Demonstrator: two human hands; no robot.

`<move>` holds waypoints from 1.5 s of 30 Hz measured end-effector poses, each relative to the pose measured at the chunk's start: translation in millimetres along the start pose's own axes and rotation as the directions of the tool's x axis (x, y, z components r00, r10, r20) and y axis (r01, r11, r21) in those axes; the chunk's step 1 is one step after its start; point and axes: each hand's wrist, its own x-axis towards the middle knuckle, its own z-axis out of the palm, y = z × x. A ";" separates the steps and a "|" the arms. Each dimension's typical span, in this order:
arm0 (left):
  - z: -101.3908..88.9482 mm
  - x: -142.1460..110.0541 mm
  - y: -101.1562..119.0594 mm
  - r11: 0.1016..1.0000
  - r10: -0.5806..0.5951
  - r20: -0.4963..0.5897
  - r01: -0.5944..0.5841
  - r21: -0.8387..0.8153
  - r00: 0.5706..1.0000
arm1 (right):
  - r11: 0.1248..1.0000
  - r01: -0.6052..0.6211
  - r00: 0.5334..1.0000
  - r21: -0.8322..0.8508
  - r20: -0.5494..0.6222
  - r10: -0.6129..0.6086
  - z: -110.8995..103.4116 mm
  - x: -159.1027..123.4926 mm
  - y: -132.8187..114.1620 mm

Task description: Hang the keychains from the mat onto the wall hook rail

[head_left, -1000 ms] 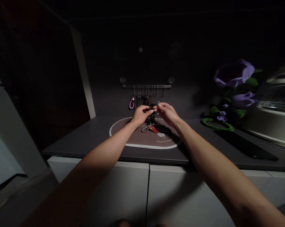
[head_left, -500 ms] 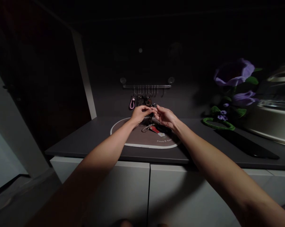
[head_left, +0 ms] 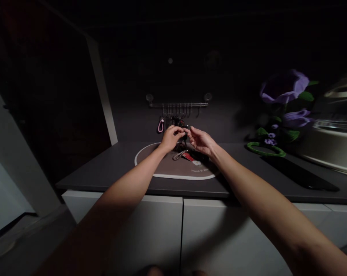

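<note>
Dark keyring bundle [head_left: 185, 136], small and dimly lit, is up in the air between two bare hands, above a brown mat. The right hand [head_left: 201, 140] has thumb and fingertips pinched together on its upper end. The left hand [head_left: 169, 138] meets it from the other side, fingertips touching; whether they are clamped cannot be told in this gloom. Over the last second the right hand has rolled so that more of its curled fingers show, and it has come closer to the left. The bundle has stayed off the mat, so it appears to be still under handling, not set down.

Just below, on the white-edged mat [head_left: 161, 167], lie a braided loop [head_left: 179, 155] and a red tag [head_left: 187, 156]. Behind, a clear hook rail [head_left: 177, 104] on the dark wall bears hanging keys and a pink loop [head_left: 161, 125]. Farther right on the grey counter [head_left: 104, 165] stand purple flowers [head_left: 286, 92] near a pale, domed appliance [head_left: 331, 147].
</note>
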 end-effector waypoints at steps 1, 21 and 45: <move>0.4 0.4 -1.3 1.000 0.010 -0.020 -0.010 0.016 1.000 | 1.000 0.018 1.000 0.000 -0.019 -0.018 0.0 0.5 0.0; -8.9 7.6 -7.1 0.994 0.082 -0.164 -0.070 0.079 0.983 | 0.696 0.318 0.903 -0.643 -0.018 -0.430 5.8 1.7 3.3; -5.4 6.5 -6.7 0.989 0.000 -0.093 -0.014 -0.150 0.996 | 0.712 0.423 0.868 -0.560 0.025 -0.497 3.0 4.6 5.1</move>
